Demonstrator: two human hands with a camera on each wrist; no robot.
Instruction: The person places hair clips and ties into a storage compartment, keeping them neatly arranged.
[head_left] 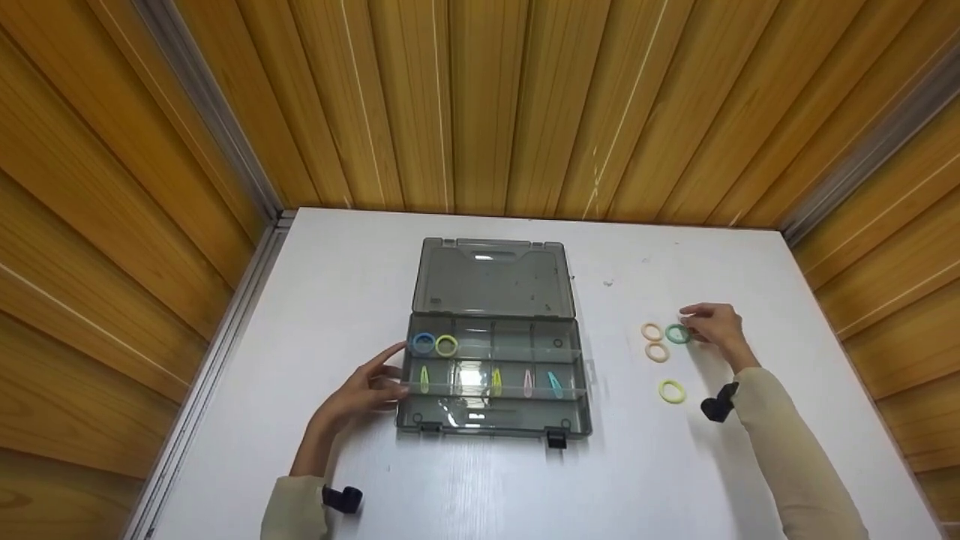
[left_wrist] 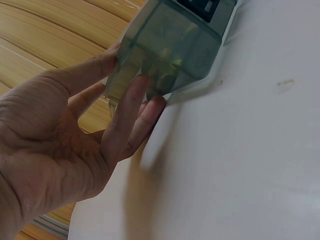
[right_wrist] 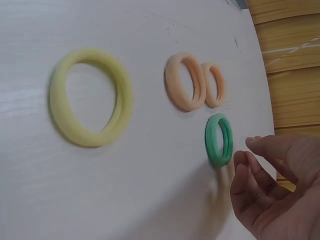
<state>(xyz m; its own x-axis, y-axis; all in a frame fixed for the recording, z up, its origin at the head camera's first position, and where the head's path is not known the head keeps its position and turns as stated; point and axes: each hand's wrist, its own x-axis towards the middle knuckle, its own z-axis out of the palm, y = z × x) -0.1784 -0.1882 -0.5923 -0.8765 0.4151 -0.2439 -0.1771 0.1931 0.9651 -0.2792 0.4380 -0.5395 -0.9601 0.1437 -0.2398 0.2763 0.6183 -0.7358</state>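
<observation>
A grey see-through organizer box [head_left: 480,412] stands with its lid [head_left: 495,277] laid back. In one row are a blue hair tie [head_left: 415,344] and a yellow hair tie [head_left: 438,346]; several hair clips [head_left: 496,382] lie in the row in front. My left hand [head_left: 365,388] rests its fingertips against the box's left side. Beside a green hair tie [right_wrist: 208,141] hovers my right hand [right_wrist: 275,185], its fingers loosely bent with a gap between thumb and fingers, apart from the tie in the right wrist view.
Two peach hair ties [head_left: 646,352] [right_wrist: 172,82] lie left of the green one, and a yellow-green hair tie [head_left: 663,397] lies nearer the front. Wood-patterned panels [head_left: 480,112] wall the white table [head_left: 337,255] at the back and sides.
</observation>
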